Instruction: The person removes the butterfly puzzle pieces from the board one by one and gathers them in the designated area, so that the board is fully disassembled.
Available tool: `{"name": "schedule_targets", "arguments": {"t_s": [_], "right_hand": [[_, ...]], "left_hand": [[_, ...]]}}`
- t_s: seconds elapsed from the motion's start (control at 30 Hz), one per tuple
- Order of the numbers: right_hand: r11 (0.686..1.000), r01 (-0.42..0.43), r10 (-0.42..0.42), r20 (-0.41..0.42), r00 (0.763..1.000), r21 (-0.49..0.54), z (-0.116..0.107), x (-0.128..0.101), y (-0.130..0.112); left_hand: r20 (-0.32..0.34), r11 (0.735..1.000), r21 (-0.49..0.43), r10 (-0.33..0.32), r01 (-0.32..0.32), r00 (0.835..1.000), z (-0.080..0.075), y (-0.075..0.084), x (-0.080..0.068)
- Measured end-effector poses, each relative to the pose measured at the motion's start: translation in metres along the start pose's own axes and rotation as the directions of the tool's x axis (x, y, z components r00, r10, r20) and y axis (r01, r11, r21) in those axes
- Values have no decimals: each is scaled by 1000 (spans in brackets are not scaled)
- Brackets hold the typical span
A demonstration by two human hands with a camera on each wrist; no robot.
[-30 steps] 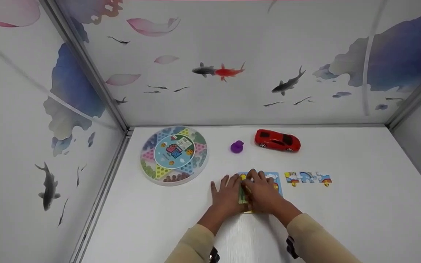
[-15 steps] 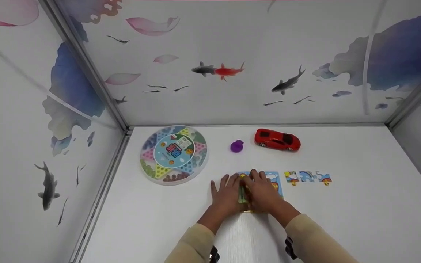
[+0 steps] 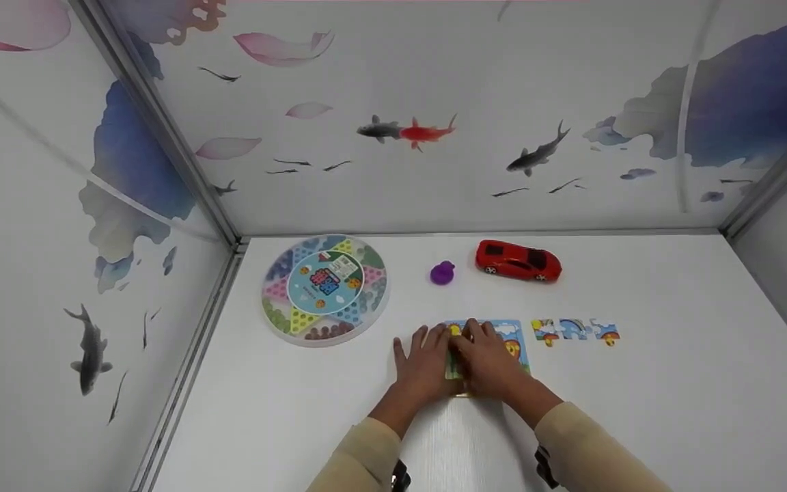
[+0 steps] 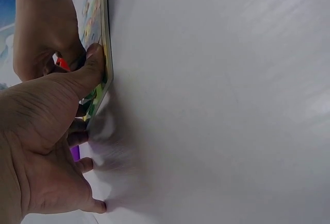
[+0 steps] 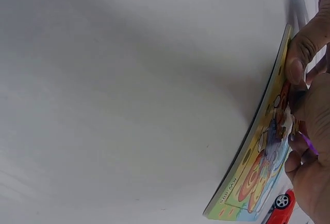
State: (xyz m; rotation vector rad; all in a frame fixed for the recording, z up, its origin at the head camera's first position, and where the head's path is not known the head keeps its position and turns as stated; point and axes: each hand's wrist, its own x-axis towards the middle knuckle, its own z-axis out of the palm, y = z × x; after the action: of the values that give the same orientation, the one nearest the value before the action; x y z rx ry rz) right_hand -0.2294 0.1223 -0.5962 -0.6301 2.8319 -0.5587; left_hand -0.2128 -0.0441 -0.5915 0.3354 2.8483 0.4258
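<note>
A colourful puzzle board (image 3: 513,338) lies flat on the white table (image 3: 673,383), and both hands are on it. My left hand (image 3: 424,369) lies spread beside the board's left edge. Its thumb (image 4: 95,64) presses on the board's near rim (image 4: 105,28). My right hand (image 3: 492,365) covers the board's middle, its bent fingertips (image 4: 67,62) pressing down on the picture side (image 5: 258,167). I cannot see whether a piece lies under them. A short joined row of puzzle pieces (image 3: 574,333) lies to the right of the board.
A red toy car (image 3: 518,262) and a small purple duck (image 3: 443,273) sit behind the board. A round, multicoloured game tray (image 3: 325,288) lies at the back left. Painted walls close off the table on three sides.
</note>
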Motion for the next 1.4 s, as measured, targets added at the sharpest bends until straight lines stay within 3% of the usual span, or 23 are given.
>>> {"name": "schedule_targets", "arguments": {"t_s": [0.13,0.4,0.67,1.07,1.4], "right_hand": [[1000,16,-16,7,1000,-8,-1,-2,1],[988,75,-73,16,997,-138,-2,-7,2],[977,116,-130,-70,989,-178,-8,-16,11],[985,61,-85,-146,986,-163,-26,-37,53],[998,-27,17,-155,988,-61,-40,-55,87]], "left_hand": [[3,1000,4,6,-6,1000,-1,0,0],[10,1000,-1,-5,5,1000,-1,0,-1],[-21,1000,29,4,-4,1000,1,1,-1],[-14,998,-60,5,-6,1000,0,-2,-2],[-6,995,-99,1,-1,1000,-2,0,-2]]}}
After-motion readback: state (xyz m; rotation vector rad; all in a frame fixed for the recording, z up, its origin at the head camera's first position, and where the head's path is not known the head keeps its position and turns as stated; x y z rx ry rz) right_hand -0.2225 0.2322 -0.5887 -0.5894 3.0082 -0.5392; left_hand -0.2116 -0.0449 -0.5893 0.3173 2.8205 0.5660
